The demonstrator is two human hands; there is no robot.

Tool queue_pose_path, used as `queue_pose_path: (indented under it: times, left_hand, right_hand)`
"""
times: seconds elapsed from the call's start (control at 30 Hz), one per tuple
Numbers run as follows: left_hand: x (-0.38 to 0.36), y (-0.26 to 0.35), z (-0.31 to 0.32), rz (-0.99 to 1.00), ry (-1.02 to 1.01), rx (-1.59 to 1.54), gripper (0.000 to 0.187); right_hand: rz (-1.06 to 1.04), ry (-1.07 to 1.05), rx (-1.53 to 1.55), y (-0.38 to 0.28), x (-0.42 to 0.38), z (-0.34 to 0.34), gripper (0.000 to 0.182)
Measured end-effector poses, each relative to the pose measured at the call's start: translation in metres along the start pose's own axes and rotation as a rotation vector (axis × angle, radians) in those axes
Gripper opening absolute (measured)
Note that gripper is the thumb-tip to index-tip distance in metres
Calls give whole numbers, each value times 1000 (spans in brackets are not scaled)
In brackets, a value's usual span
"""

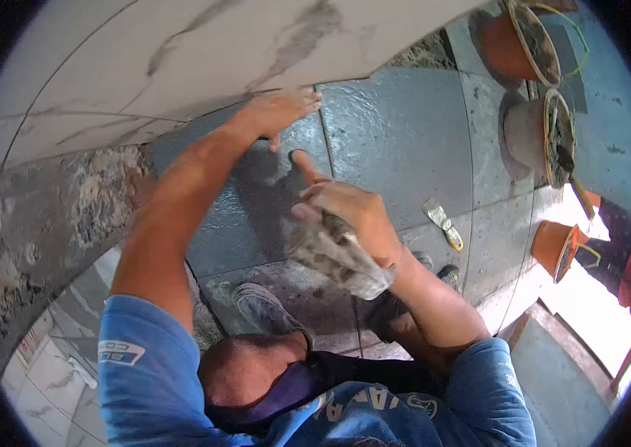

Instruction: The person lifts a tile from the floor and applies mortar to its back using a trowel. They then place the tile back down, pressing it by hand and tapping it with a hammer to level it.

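We see white marble-look tiles (181,52) filling the far left, with dark grey floor tiles (405,127) running to the right. Three orange buckets (513,48) crusted with mortar stand far right. Our left hand (278,112) lies flat, fingers spread, on the grey surface at the white tile's edge. Our right hand (356,220), nearer, is closed around a grimy crumpled rag (338,257), forefinger pointing away. A yellow-handled scraper (443,223) lies just right of it.
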State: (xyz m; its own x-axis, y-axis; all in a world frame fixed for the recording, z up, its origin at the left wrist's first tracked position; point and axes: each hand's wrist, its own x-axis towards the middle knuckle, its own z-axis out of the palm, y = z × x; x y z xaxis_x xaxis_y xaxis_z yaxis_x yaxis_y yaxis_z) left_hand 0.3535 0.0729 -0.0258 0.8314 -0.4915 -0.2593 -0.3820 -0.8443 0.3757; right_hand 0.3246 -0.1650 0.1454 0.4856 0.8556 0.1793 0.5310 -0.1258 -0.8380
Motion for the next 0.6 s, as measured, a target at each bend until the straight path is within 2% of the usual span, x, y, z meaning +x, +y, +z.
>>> queue_pose_path:
  times: [0.1,0.17,0.2,0.23,0.3,0.33,0.4,0.43,0.47,0.5,0.57,0.6]
  left_hand:
    - [-20,20,4,-117,-12,97,118]
    - [-57,54,27,-526,310,-132,106]
    - [-85,73,25,-669,297,-133,108]
    - [-106,85,28,-683,291,-141,108]
    - [-139,98,36,-1163,179,-280,114]
    - [-150,96,44,-1174,174,-285,114]
    - [-162,90,58,-1186,208,-307,120]
    - [-162,88,62,-1192,203,-314,120]
    - [-158,88,59,-1205,173,-322,121]
    - [-157,88,55,-1222,153,-326,121]
    - [-158,86,55,-1216,178,-318,122]
    - [-159,87,56,-1204,187,-316,122]
  right_hand:
    - [47,-79,-59,-4,15,-22,19]
    - [149,-96,-31,-12,37,-34,24]
    - [145,-114,-23,-10,52,-34,24]
    - [56,-124,-119,-5,69,-32,28]
    - [-122,-136,-309,-1,99,-25,44]
    - [-124,-146,-300,-7,111,-20,44]
    - [2,-233,-429,-28,135,-6,40]
    - [67,-277,-494,-29,145,0,44]
    - [-121,-247,-352,16,144,18,43]
    - [-125,-249,-352,33,146,21,43]
    - [-389,-243,-91,42,157,16,41]
    - [-176,-234,99,38,151,13,39]
